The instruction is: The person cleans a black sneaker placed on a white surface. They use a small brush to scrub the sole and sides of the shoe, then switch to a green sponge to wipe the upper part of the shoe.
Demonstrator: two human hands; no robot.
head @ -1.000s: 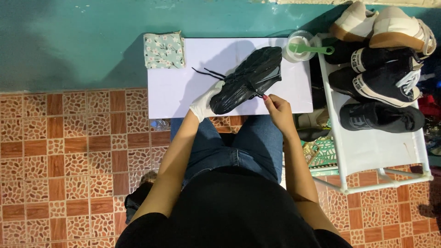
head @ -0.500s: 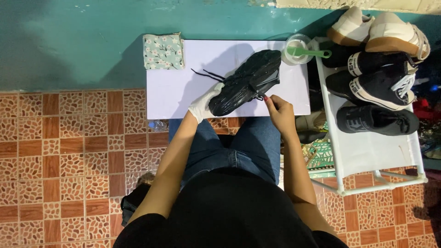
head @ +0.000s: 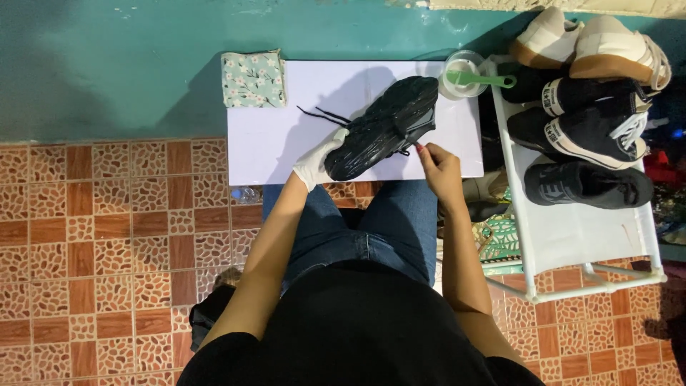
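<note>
A person in a black top and blue jeans sits and looks down at a small white desk (head: 264,154) that stands over their knees. Under them is the floor (head: 93,236), made of red and brown tiles, some with a pebble pattern. A dark bag (head: 207,314) lies on the tiles by the person's left side. The left hand (head: 318,159) wears a white glove, and its grip is closed around the heel end of a black shoe (head: 382,127). The shoe is held tilted over the middle of the desk, with its sole turned up and its black laces (head: 321,114) hanging out onto the white top. The right hand (head: 439,166) is bare, and its grip is pinched on a small thin tool that touches the side of the shoe; the tool is too small to tell what it is. On the far left corner of the desk lies a folded cloth (head: 252,78) with little flowers on it. On the far right corner stands a clear cup (head: 457,80) with a green brush (head: 482,78) lying across it. Just beside the desk, on the right, is a white rack (head: 579,236) with more shoes: a black one (head: 586,184), black and white ones (head: 593,121), and tan and white ones (head: 593,46) at the far end. Behind it all is a teal wall (head: 107,64) with worn paint.
</note>
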